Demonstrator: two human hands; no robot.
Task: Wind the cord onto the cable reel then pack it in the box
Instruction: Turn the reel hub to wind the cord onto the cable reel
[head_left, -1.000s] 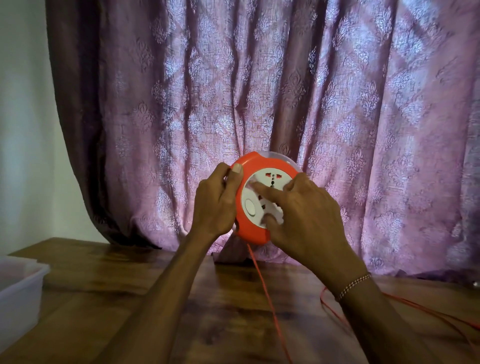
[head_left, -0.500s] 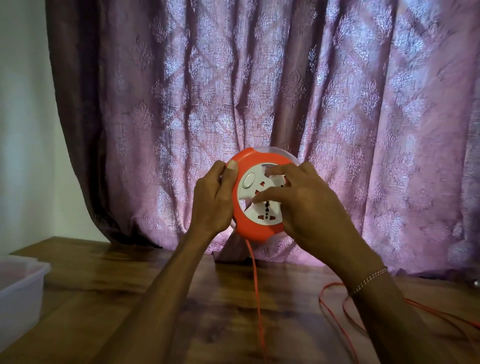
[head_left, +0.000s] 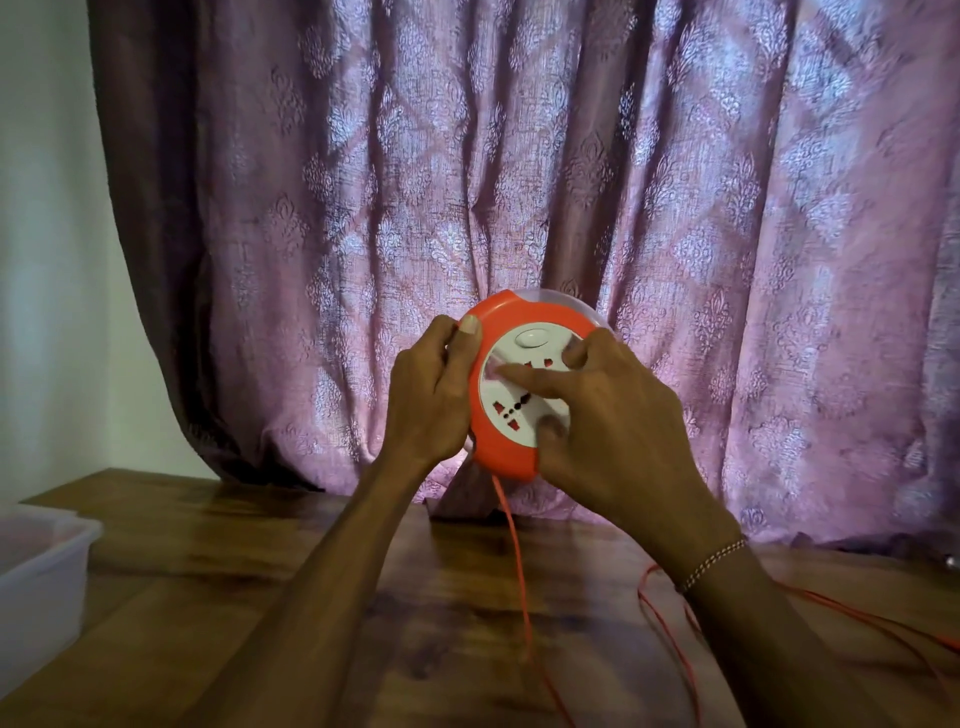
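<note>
Above the table, both hands grip the reel's edges.

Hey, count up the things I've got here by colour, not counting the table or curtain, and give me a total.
Orange: 2, the cable reel and its cord
Translucent white: 1, the plastic box
Silver and pink: 1, the beaded bracelet
Total: 4
</note>
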